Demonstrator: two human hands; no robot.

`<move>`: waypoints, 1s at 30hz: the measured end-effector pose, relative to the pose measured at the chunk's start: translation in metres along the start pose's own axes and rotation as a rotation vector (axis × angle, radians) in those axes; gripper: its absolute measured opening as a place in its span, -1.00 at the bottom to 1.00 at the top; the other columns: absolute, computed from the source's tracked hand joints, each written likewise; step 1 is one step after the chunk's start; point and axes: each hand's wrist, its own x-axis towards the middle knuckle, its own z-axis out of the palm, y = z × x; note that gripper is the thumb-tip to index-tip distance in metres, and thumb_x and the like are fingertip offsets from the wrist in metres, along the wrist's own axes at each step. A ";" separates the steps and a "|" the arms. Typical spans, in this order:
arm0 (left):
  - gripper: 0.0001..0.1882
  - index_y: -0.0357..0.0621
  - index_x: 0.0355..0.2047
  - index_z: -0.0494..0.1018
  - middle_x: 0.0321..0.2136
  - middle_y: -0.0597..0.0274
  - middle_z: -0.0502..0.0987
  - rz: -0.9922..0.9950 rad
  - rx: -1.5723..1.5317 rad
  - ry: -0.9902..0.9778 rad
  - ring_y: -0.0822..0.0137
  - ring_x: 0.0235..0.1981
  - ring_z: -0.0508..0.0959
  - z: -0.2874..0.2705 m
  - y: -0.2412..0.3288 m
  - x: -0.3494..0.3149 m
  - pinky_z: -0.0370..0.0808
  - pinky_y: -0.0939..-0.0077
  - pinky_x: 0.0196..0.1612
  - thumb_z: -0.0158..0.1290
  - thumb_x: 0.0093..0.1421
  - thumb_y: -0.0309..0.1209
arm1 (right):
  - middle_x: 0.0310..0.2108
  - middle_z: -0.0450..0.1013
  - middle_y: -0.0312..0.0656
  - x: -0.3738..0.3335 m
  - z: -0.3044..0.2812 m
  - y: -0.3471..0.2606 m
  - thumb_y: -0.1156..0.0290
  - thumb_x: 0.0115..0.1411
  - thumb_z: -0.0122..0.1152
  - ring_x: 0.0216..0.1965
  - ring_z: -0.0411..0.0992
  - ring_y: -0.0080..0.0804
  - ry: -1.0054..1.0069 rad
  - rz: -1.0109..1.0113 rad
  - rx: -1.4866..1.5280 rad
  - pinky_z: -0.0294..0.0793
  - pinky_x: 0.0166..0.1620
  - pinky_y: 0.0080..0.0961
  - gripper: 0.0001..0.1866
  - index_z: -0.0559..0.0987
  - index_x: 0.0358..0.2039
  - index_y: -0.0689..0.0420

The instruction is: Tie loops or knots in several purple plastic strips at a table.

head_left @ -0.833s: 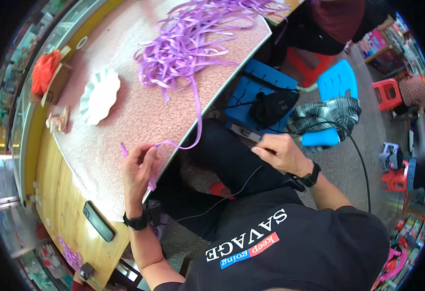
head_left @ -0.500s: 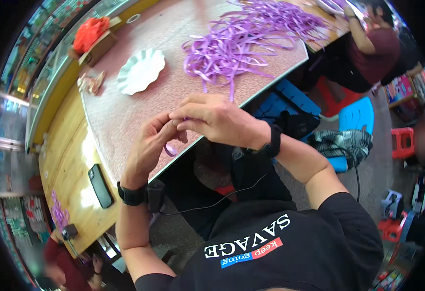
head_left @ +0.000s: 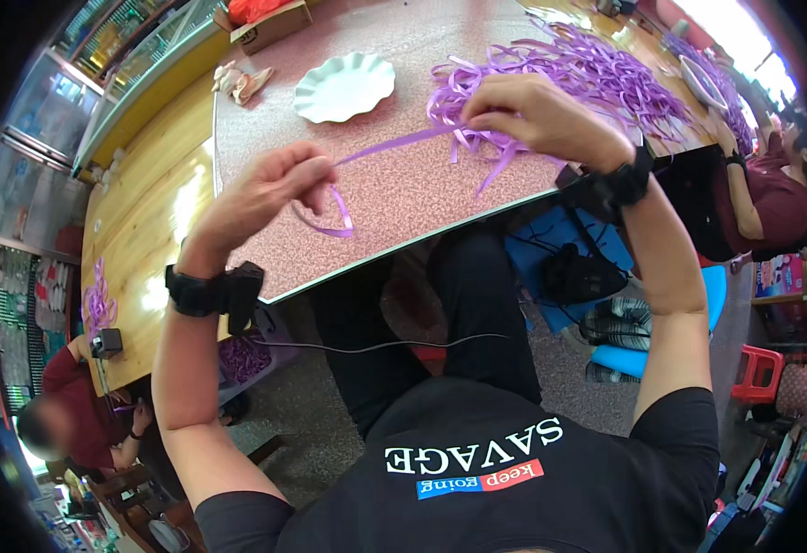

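A purple ribbon (head_left: 394, 144) is stretched between my two hands, above the pink speckled table cover (head_left: 394, 189). My left hand (head_left: 270, 189) pinches it, and a loose loop of the same ribbon hangs below those fingers. On the other side, my right hand (head_left: 528, 111) is closed on the ribbon with thumb and fingertips. Just behind the right hand lies a large heap of purple ribbons (head_left: 597, 78), partly hidden by it. A white scalloped dish (head_left: 346, 88) stands on the cover beyond my left hand.
Crumpled pale cloth or paper (head_left: 240, 83) lies left of the dish, near a cardboard box (head_left: 270, 26) with something red on it. A bare wooden table (head_left: 150, 198) extends left. Co-workers sit at the lower left (head_left: 76, 415) and right (head_left: 772, 198). A blue stool (head_left: 551, 258) stands below the table edge.
My hands were close together; now they are far apart, the right moved right and up, the left slightly left. The ribbon is drawn out between them. The whole view has shifted.
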 end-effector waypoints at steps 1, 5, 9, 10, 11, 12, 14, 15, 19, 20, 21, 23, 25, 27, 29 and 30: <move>-0.69 -0.19 -0.23 0.50 -0.43 0.37 0.51 0.016 0.086 0.024 0.54 -0.31 0.49 -0.012 -0.007 -0.006 0.43 0.60 -0.13 -0.06 0.41 -0.19 | -0.37 0.48 -0.11 -0.008 -0.009 0.011 0.40 0.25 0.17 -0.31 0.48 -0.23 -0.061 0.096 -0.011 0.45 -0.18 -0.37 -0.82 0.57 -0.27 0.27; -0.69 -0.18 -0.20 0.51 -0.35 0.37 0.52 -0.009 0.222 0.109 0.50 -0.20 0.47 -0.056 -0.040 -0.037 0.36 0.57 -0.02 -0.06 0.41 -0.18 | -0.34 0.46 -0.20 -0.042 -0.033 0.055 0.41 0.28 0.15 -0.25 0.45 -0.34 -0.106 0.181 -0.160 0.43 -0.12 -0.44 -0.85 0.51 -0.27 0.25; -0.70 -0.19 -0.16 0.50 -0.30 0.40 0.49 -0.083 0.198 0.150 0.53 -0.16 0.43 -0.087 -0.071 -0.070 0.31 0.59 0.03 -0.06 0.42 -0.20 | -0.33 0.45 -0.21 -0.073 -0.044 0.088 0.43 0.29 0.13 -0.23 0.44 -0.39 0.020 0.137 -0.161 0.42 -0.12 -0.47 -0.87 0.49 -0.28 0.25; -0.70 -0.18 -0.14 0.49 -0.31 0.42 0.48 -0.112 0.186 0.149 0.54 -0.17 0.42 -0.092 -0.079 -0.077 0.31 0.60 0.01 -0.06 0.42 -0.20 | -0.34 0.45 -0.21 -0.080 -0.046 0.095 0.45 0.29 0.13 -0.24 0.44 -0.42 0.031 0.230 -0.128 0.42 -0.14 -0.49 -0.87 0.49 -0.28 0.26; -0.71 -0.18 -0.13 0.49 -0.32 0.43 0.47 -0.124 0.172 0.137 0.56 -0.19 0.40 -0.098 -0.086 -0.084 0.31 0.61 0.00 -0.06 0.42 -0.21 | -0.35 0.45 -0.21 -0.088 -0.049 0.102 0.46 0.29 0.13 -0.24 0.44 -0.44 0.047 0.281 -0.084 0.42 -0.15 -0.51 -0.88 0.50 -0.28 0.26; -0.72 -0.18 -0.11 0.48 -0.34 0.44 0.44 -0.118 0.237 0.162 0.57 -0.23 0.38 -0.102 -0.093 -0.091 0.30 0.63 -0.03 -0.06 0.42 -0.22 | -0.40 0.45 -0.22 -0.094 -0.050 0.109 0.48 0.30 0.11 -0.32 0.46 -0.50 0.061 0.312 -0.092 0.44 -0.21 -0.54 -0.89 0.49 -0.27 0.28; -0.72 -0.18 -0.11 0.48 -0.34 0.45 0.43 -0.176 0.268 0.207 0.57 -0.24 0.36 -0.111 -0.105 -0.104 0.29 0.64 -0.05 -0.06 0.42 -0.23 | -0.43 0.45 -0.23 -0.107 -0.057 0.122 0.48 0.31 0.09 -0.37 0.47 -0.51 0.080 0.463 -0.058 0.45 -0.25 -0.55 -0.89 0.49 -0.27 0.28; -0.72 -0.18 -0.11 0.48 -0.35 0.46 0.42 -0.275 0.337 0.266 0.57 -0.26 0.35 -0.114 -0.111 -0.109 0.29 0.65 -0.06 -0.07 0.42 -0.23 | -0.45 0.45 -0.25 -0.113 -0.059 0.127 0.48 0.32 0.08 -0.42 0.48 -0.52 0.099 0.659 -0.031 0.46 -0.28 -0.56 -0.89 0.50 -0.26 0.28; -0.73 -0.18 -0.20 0.48 -0.37 0.36 0.52 -0.220 0.153 0.207 0.51 -0.27 0.50 -0.111 -0.133 -0.114 0.42 0.60 -0.11 -0.07 0.42 -0.24 | -0.43 0.47 -0.30 -0.136 -0.049 0.143 0.45 0.35 0.07 -0.43 0.49 -0.56 0.135 0.729 0.226 0.46 -0.33 -0.60 -0.88 0.50 -0.25 0.23; -0.74 -0.16 -0.24 0.48 -0.37 0.31 0.56 -0.273 0.061 0.244 0.46 -0.34 0.57 -0.109 -0.136 -0.110 0.51 0.54 -0.15 -0.04 0.40 -0.22 | -0.39 0.46 -0.31 -0.136 -0.045 0.148 0.44 0.36 0.07 -0.41 0.48 -0.58 0.182 0.728 0.298 0.51 -0.31 -0.59 -0.86 0.54 -0.19 0.22; -0.74 -0.16 -0.24 0.48 -0.37 0.31 0.56 -0.271 0.064 0.258 0.46 -0.34 0.57 -0.107 -0.137 -0.107 0.51 0.54 -0.15 -0.04 0.40 -0.22 | -0.39 0.46 -0.31 -0.139 -0.045 0.150 0.44 0.36 0.07 -0.41 0.48 -0.58 0.179 0.663 0.309 0.51 -0.31 -0.59 -0.86 0.54 -0.19 0.22; -0.76 -0.14 -0.22 0.50 -0.39 0.33 0.56 -0.335 -0.118 0.451 0.47 -0.39 0.59 -0.102 -0.137 -0.099 0.55 0.54 -0.17 0.01 0.37 -0.22 | -0.36 0.45 -0.32 -0.142 -0.045 0.152 0.41 0.36 0.10 -0.40 0.47 -0.62 0.440 0.781 0.510 0.57 -0.25 -0.56 -0.80 0.55 -0.09 0.22; -0.76 -0.14 -0.17 0.51 -0.39 0.35 0.56 -0.279 -0.213 0.486 0.47 -0.39 0.60 -0.096 -0.135 -0.091 0.57 0.54 -0.17 0.06 0.34 -0.23 | -0.34 0.45 -0.37 -0.145 -0.048 0.152 0.38 0.34 0.13 -0.40 0.44 -0.68 0.511 0.790 0.635 0.58 -0.18 -0.55 -0.74 0.55 -0.01 0.19; -0.73 -0.17 -0.12 0.52 -0.38 0.35 0.56 -0.188 -0.371 0.578 0.44 -0.37 0.61 -0.093 -0.135 -0.083 0.56 0.53 -0.17 0.07 0.33 -0.24 | -0.33 0.45 -0.39 -0.149 -0.052 0.149 0.37 0.33 0.16 -0.41 0.40 -0.71 0.642 0.760 0.847 0.57 -0.17 -0.57 -0.72 0.55 0.01 0.18; -0.72 -0.19 -0.10 0.52 -0.38 0.36 0.57 -0.158 -0.440 0.571 0.42 -0.35 0.62 -0.095 -0.138 -0.076 0.56 0.54 -0.17 0.10 0.31 -0.26 | -0.33 0.45 -0.41 -0.152 -0.054 0.144 0.38 0.33 0.16 -0.42 0.37 -0.73 0.628 0.700 0.920 0.55 -0.16 -0.59 -0.70 0.54 0.03 0.19; -0.74 -0.19 -0.10 0.52 -0.39 0.36 0.56 -0.134 -0.535 0.593 0.41 -0.35 0.62 -0.096 -0.143 -0.072 0.55 0.55 -0.17 0.11 0.30 -0.28 | -0.34 0.45 -0.41 -0.152 -0.055 0.142 0.39 0.33 0.15 -0.42 0.36 -0.73 0.674 0.690 0.965 0.55 -0.17 -0.59 -0.70 0.54 0.03 0.20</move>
